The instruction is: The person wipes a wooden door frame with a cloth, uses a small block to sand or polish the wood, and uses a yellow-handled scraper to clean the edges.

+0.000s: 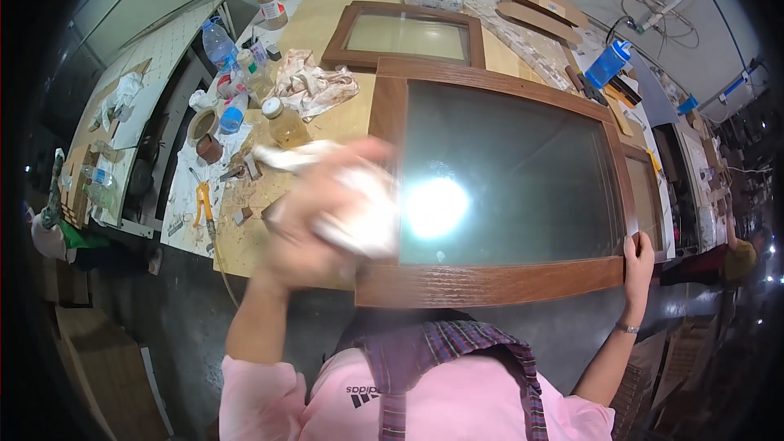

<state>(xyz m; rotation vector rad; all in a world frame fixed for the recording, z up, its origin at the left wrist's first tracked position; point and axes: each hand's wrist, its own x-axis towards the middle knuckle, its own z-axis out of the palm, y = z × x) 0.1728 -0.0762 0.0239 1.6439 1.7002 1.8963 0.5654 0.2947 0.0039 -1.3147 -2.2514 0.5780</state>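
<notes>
In front of me lies a brown wooden frame [490, 284] around a dark glass pane [514, 171], which mirrors a bright lamp. My left hand [302, 229], smeared by motion, is closed on a crumpled white cloth [367, 208] at the frame's left side. Whether the cloth touches the wood I cannot tell. My right hand [640, 265] grips the frame's right edge near the front corner, its fingers on the top and the thumb side hidden.
Behind lies a smaller framed pane [408, 33]; another [643, 192] shows partly under the right edge. A stained rag [310, 86], a bottle of yellowish liquid [284, 121], an orange-handled air gun [203, 204] and a tape roll [202, 124] crowd the left. A blue bottle [608, 65] stands right.
</notes>
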